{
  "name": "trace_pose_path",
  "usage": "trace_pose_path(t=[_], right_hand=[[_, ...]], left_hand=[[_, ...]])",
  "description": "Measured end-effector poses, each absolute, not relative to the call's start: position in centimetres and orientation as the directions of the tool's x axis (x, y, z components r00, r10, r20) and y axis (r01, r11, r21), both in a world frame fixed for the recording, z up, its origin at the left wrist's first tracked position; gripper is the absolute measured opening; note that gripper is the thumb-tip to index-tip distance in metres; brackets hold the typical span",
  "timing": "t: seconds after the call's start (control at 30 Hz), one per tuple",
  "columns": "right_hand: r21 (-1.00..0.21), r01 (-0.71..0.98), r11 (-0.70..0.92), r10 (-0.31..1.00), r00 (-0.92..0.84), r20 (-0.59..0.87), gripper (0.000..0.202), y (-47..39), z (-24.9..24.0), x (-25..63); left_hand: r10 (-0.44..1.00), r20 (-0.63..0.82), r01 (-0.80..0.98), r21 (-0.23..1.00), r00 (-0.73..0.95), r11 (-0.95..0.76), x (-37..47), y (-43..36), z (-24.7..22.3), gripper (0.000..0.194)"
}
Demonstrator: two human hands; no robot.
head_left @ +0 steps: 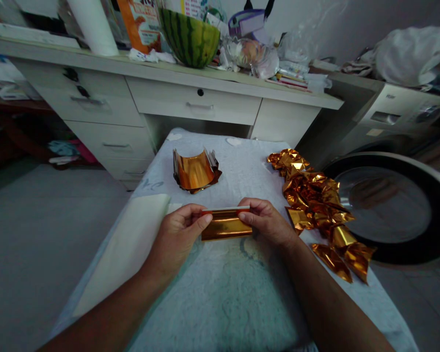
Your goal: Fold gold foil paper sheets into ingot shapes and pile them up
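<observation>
A shiny gold foil sheet point(225, 227) with a pale strip along its top edge is held level above the cloth. My left hand point(185, 227) pinches its left end between thumb and fingers, and my right hand point(266, 220) pinches the right end. Beyond my hands a curved stack of gold foil sheets point(193, 171) rests on the blue cloth-covered surface point(242, 171). To the right lies a long pile of folded gold foil pieces point(311, 193), some with pointed ends.
White paper point(132, 244) lies at the left of the cloth. Behind stands a white desk point(201, 105) with half a watermelon point(190, 39), a white roll point(95, 29) and an orange packet point(141, 24). At right is a washing machine with its round door point(388, 205) open.
</observation>
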State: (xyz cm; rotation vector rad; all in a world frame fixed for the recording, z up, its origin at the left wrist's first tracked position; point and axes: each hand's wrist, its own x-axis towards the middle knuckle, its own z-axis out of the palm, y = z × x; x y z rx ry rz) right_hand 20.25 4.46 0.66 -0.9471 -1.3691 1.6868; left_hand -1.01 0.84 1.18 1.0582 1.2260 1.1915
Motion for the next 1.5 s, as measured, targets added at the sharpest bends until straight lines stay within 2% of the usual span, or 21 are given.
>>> trace_pose_path(t=[0.13,0.33,0.57,1.5], right_hand=[[-0.978,-0.106,-0.178,0.895,-0.429,-0.117,0.029,4.29,0.76,20.14],[-0.994,-0.031,-0.109,0.911,-0.403,-0.088,0.028,4.28,0.88,20.09],[-0.993,-0.039,-0.114,0.901,-0.425,-0.087,0.026,4.23,0.67,20.19],[-0.989,-0.044,-0.144,0.898,-0.425,-0.112,0.028,4.17,1.00,20.14]], left_hand=[[0.993,-0.114,-0.050,0.992,-0.038,0.112,-1.02,0.77,1.11,0.017],[0.995,-0.100,-0.038,0.994,-0.017,0.099,-1.11,0.71,1.01,0.018],[0.998,-0.049,-0.009,0.999,-0.045,0.049,-1.22,0.70,1.18,0.017],[0.996,-0.077,-0.005,0.997,-0.037,0.076,-1.23,0.74,1.12,0.018]])
